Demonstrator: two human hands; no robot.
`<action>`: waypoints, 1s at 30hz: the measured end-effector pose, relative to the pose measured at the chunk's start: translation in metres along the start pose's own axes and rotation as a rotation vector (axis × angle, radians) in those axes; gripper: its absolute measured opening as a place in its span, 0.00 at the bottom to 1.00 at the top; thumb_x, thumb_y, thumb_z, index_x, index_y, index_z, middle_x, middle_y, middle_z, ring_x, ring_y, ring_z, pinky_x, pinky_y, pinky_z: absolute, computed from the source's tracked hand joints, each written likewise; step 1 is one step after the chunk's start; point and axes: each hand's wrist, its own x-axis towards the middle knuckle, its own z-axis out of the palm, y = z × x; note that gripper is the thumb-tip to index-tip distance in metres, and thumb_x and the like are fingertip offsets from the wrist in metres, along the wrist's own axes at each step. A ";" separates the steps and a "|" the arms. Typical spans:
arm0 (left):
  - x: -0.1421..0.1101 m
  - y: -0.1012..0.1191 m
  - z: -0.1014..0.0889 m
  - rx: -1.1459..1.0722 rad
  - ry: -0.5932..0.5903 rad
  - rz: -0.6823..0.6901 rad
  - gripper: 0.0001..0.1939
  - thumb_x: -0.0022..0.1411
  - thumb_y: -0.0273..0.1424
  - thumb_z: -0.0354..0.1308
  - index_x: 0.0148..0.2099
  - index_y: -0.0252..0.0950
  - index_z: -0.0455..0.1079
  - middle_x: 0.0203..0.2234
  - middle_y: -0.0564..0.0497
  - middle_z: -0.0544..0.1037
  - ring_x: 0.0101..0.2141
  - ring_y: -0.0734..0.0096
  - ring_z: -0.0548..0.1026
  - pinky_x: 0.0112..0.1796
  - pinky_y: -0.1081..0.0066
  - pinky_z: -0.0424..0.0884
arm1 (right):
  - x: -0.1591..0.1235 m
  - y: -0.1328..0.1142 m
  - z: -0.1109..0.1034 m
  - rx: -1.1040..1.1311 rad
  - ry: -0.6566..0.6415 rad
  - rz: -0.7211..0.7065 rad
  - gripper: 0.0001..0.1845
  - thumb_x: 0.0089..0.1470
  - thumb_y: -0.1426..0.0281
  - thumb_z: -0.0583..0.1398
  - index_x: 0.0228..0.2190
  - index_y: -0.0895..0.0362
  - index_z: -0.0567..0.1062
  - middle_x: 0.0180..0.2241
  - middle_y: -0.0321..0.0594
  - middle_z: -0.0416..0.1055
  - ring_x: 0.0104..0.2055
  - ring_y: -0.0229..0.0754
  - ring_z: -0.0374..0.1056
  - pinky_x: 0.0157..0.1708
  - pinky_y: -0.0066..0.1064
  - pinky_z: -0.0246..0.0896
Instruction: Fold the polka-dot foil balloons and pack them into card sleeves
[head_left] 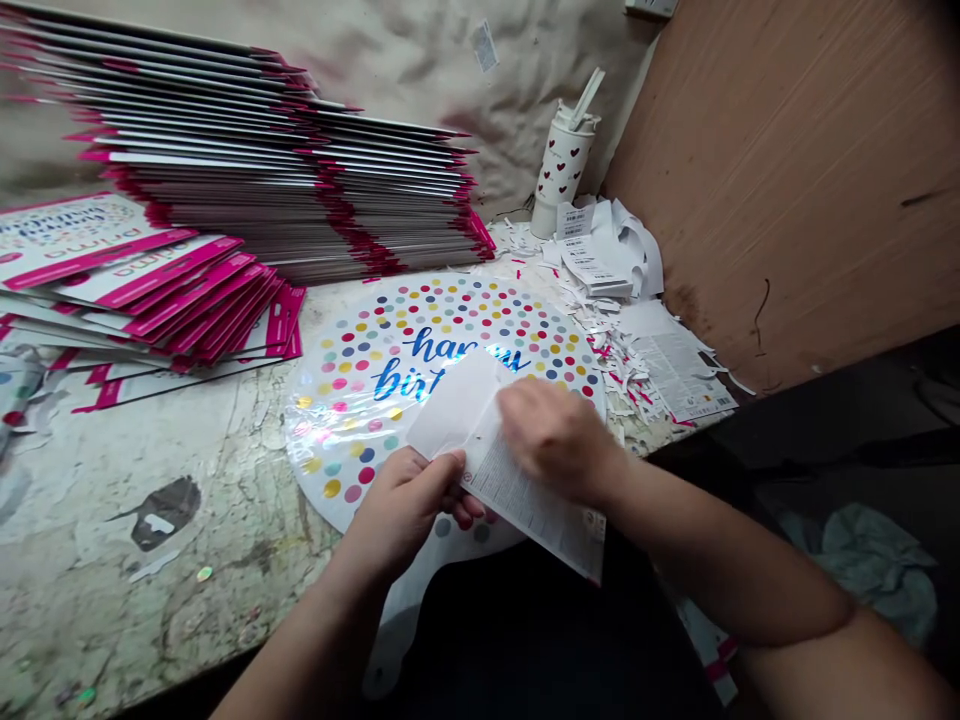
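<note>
A printed white card packet (510,490) is tilted over the balloon, its upper end a plain white flap (450,410). My left hand (420,490) grips the packet's left edge, thumb on top and fingers underneath. Curled over the packet's upper right side is my right hand (555,435), slightly blurred; its fingers are closed and whatever they pinch is hidden. Beneath both hands lies a flat round foil balloon (360,420) with coloured dots and blue "happy birthday" lettering, partly covered by the packet. Its pale tail (397,620) hangs over the table's front edge.
A tall stack of pink-edged packets (300,180) stands at the back, with looser packets (187,290) fanned out at left. Paper scraps (615,350), a label strip (592,250), a printed card (675,365) and a heart-patterned tumbler (562,165) are at right, beside a wooden panel (810,170).
</note>
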 end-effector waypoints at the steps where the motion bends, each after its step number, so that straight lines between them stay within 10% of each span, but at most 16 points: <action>1: 0.000 -0.002 -0.003 -0.011 0.022 -0.007 0.20 0.55 0.38 0.52 0.22 0.28 0.74 0.16 0.44 0.76 0.19 0.70 0.73 0.25 0.73 0.68 | -0.007 0.013 -0.007 -0.013 0.007 0.112 0.09 0.53 0.77 0.50 0.27 0.60 0.69 0.27 0.45 0.68 0.29 0.42 0.62 0.27 0.33 0.55; 6: 0.001 -0.005 -0.008 -0.077 0.104 -0.037 0.17 0.53 0.37 0.54 0.23 0.29 0.73 0.15 0.46 0.76 0.18 0.71 0.73 0.23 0.74 0.67 | -0.039 0.045 -0.035 0.312 -0.341 0.187 0.08 0.54 0.74 0.55 0.29 0.55 0.74 0.27 0.37 0.73 0.30 0.39 0.67 0.31 0.31 0.59; 11: 0.005 -0.001 0.014 -0.020 -0.019 -0.033 0.19 0.54 0.39 0.54 0.22 0.28 0.73 0.16 0.43 0.77 0.19 0.69 0.73 0.22 0.74 0.66 | -0.031 0.001 -0.009 0.391 -0.069 0.033 0.11 0.56 0.76 0.52 0.39 0.60 0.72 0.38 0.46 0.72 0.41 0.43 0.67 0.40 0.33 0.62; 20: 0.006 -0.001 0.030 0.093 -0.022 -0.021 0.20 0.54 0.39 0.52 0.20 0.29 0.74 0.15 0.44 0.76 0.18 0.72 0.72 0.22 0.75 0.66 | -0.016 -0.017 0.004 -0.021 -0.153 -0.186 0.09 0.54 0.77 0.51 0.25 0.59 0.67 0.24 0.42 0.65 0.25 0.43 0.61 0.21 0.32 0.51; 25: 0.006 -0.005 0.017 0.073 -0.006 -0.056 0.20 0.54 0.39 0.52 0.20 0.28 0.73 0.16 0.43 0.77 0.18 0.70 0.73 0.23 0.74 0.67 | -0.031 0.029 -0.020 -0.094 -0.079 0.211 0.10 0.55 0.74 0.51 0.26 0.59 0.70 0.25 0.43 0.68 0.28 0.41 0.63 0.27 0.32 0.53; 30: 0.007 -0.015 0.006 -0.088 0.094 -0.082 0.18 0.55 0.38 0.53 0.24 0.29 0.73 0.17 0.44 0.77 0.19 0.69 0.73 0.24 0.73 0.68 | -0.068 0.055 -0.047 0.151 -0.514 0.244 0.06 0.49 0.69 0.59 0.33 0.54 0.73 0.31 0.39 0.73 0.31 0.43 0.67 0.30 0.32 0.59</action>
